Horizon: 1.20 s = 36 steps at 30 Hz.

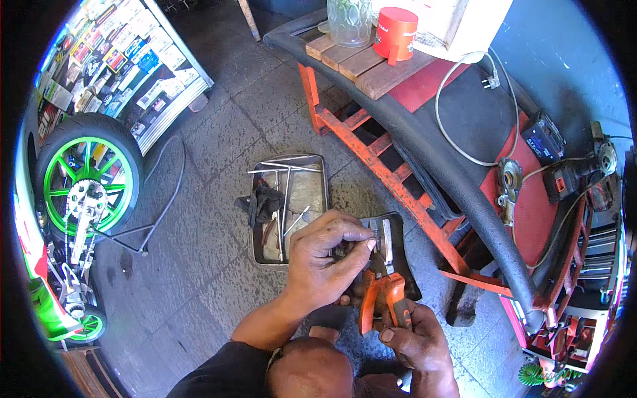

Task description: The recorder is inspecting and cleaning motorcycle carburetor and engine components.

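My right hand (419,337) is wrapped round the orange handles of a pair of pliers (396,295), whose metal jaws point away from me. Close beside the jaws, my left hand (328,255) has thumb and forefinger pinched together. Whatever is between those fingertips is too small to make out. Beneath both hands lies a dark shallow tray (406,265), its contents mostly covered by my left hand. Farther off on the floor stands a metal tray (323,192) holding a T-handle wrench (286,199), other slim tools and a dark rag (265,202).
A motorcycle's green-rimmed wheel (89,179) stands at the left, near a display case (142,79) of packages. Along the right runs a red-framed bench (398,182) with a red cup (396,33), a glass jar (350,23), a cable (441,119) and power tools (561,180).
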Motion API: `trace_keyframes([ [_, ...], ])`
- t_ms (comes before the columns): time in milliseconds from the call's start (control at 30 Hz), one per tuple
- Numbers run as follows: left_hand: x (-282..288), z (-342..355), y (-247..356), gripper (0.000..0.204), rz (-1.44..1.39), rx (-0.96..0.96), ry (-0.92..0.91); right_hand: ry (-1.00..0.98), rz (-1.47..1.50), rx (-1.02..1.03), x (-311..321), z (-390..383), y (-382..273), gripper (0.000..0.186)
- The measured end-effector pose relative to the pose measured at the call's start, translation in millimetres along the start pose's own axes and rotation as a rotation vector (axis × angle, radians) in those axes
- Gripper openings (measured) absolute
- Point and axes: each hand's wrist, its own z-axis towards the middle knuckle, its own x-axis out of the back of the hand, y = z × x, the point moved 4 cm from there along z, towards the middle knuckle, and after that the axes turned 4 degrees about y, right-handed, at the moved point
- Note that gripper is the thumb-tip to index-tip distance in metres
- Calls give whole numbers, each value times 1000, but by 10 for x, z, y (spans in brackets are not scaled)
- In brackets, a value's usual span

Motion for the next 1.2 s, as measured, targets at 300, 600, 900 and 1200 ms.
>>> trace_keyframes([
  [300, 2, -24, 67, 8, 65, 69, 24, -27, -129, 41, 11, 11, 16, 29],
  [600, 19, -11, 55, 9, 107, 6, -6, -15, -79, -54, -33, 18, 20, 50],
  [900, 5, -6, 84, 8, 121, 1, -37, -21, -131, -21, -54, 44, 5, 48],
  [1200, -31, -12, 79, 7, 134, 10, -51, -34, -101, 13, -61, 30, -24, 46],
])
